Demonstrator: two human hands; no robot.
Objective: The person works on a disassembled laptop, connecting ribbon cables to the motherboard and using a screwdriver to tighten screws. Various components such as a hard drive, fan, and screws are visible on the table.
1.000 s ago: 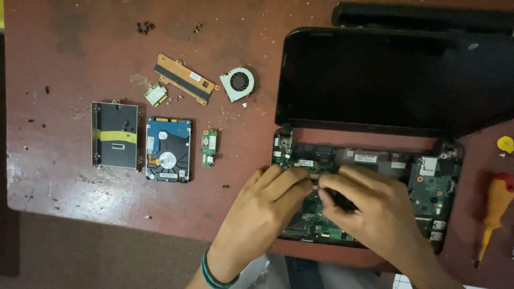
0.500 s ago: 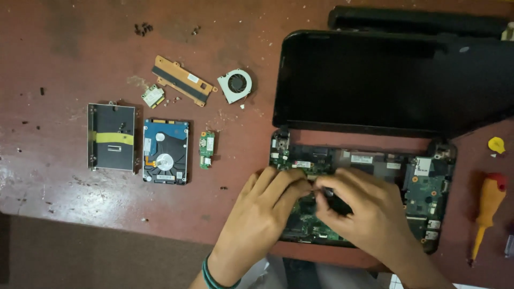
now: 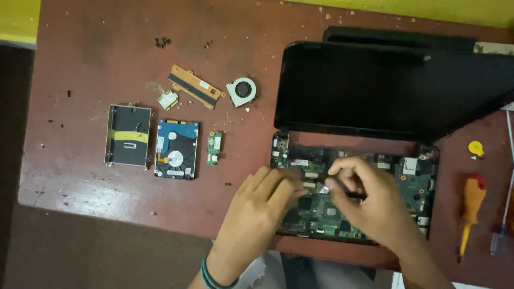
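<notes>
**Green board under both hands**

Green circuit board lies in the opened laptop base, directly beneath both grips. Right hand pinches a slim dark tool; left hand presses curled fingers on the board. Left of them lies a hard drive on the red worktop.

A worn reddish-brown surface carries an opened laptop with its motherboard bared. To its left lie a hard drive, a metal drive caddy, a small green circuit board, a copper heatsink and a cooling fan. An orange-handled screwdriver lies at the right.
</notes>
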